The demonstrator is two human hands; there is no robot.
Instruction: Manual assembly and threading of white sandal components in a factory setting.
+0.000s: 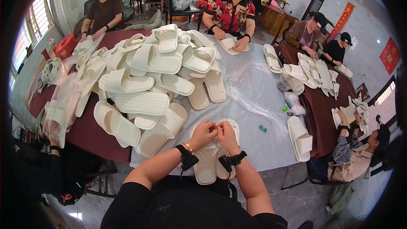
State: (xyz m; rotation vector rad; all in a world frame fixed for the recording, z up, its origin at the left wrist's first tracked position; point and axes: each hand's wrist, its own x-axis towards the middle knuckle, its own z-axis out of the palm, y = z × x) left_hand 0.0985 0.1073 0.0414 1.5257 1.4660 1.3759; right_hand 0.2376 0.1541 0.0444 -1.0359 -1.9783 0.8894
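Observation:
My left hand (204,134) and my right hand (228,137) meet over a pair of cream slide slippers at the near table edge. Both hands are closed in a pinch, fingertips almost touching. Whatever they pinch is too small to make out. The left slipper (206,167) of the pair lies with its heel toward me, and the right slipper (229,128) lies close beside it, partly covered by my right hand and wrist. A tall heap of similar slippers (156,61) rises just left and beyond my hands.
Thin clear strands (257,109) lie on the grey table covering (250,144), with a small green packet (263,129). A single slipper (299,139) rests at the right edge. A person (231,12) across the table handles another slipper (232,46); other people sit at both sides.

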